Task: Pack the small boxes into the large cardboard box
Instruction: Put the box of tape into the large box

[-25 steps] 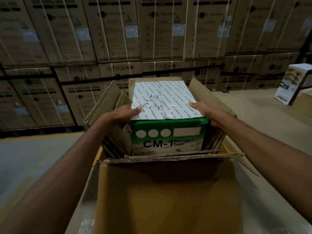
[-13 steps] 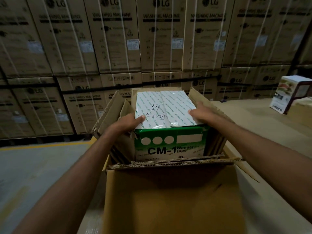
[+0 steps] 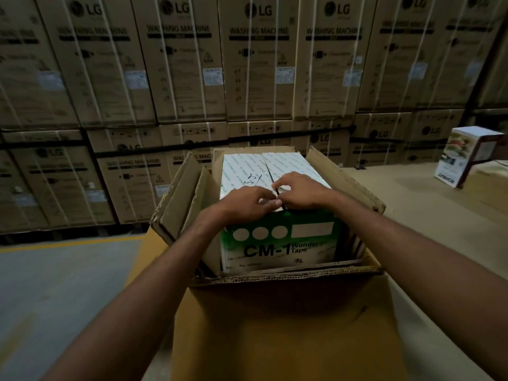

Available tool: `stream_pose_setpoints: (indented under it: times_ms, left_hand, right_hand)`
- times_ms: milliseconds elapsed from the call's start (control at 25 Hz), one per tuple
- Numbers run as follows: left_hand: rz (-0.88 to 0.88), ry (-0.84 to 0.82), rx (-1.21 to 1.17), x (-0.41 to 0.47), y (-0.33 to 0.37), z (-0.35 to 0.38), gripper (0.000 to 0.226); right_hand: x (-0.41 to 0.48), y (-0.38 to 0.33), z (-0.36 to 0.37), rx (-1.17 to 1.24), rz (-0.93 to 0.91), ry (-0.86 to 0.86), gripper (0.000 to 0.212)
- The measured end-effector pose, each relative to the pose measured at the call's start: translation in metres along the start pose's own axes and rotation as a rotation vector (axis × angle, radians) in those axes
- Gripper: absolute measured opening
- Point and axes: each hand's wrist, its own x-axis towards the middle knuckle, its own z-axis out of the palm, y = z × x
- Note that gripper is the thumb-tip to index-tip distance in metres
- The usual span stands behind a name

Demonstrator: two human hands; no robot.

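Squarely over the tape box [image 3: 277, 243], left hand [image 3: 244, 203] at 9 and right hand [image 3: 301, 191] at 3 flank its top seam [image 3: 267, 167] (running 12 to 6), fingers [image 3: 268, 201] curled into it.

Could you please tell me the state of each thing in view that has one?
Large cardboard box: flaps open, tape box inside.
Tape box: upright, top seam parted near the front.
Left hand: fingers curled at that seam.
Right hand: fingers curled at that seam.
Printed box: standing apart, far right.
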Motion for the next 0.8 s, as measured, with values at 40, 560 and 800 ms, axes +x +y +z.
stream_pose_setpoints:
  times_ms: [40, 560, 800]
  left_hand:
    - [0.005, -0.014, 0.004, 0.007, 0.003, -0.001, 0.039]
    - [0.261, 0.115, -0.275, 0.124, 0.067, 0.004, 0.056]
    - [0.34, 0.036, 0.001, 0.185, 0.092, 0.037, 0.055]
  right_hand:
    - [-0.002, 0.002, -0.003, 0.001, -0.001, -0.005, 0.054]
    - [-0.01, 0.031, -0.124, -0.218, 0.093, 0.195, 0.029]
    - [-0.021, 0.086, -0.129, -0.628, 0.217, 0.072, 0.025]
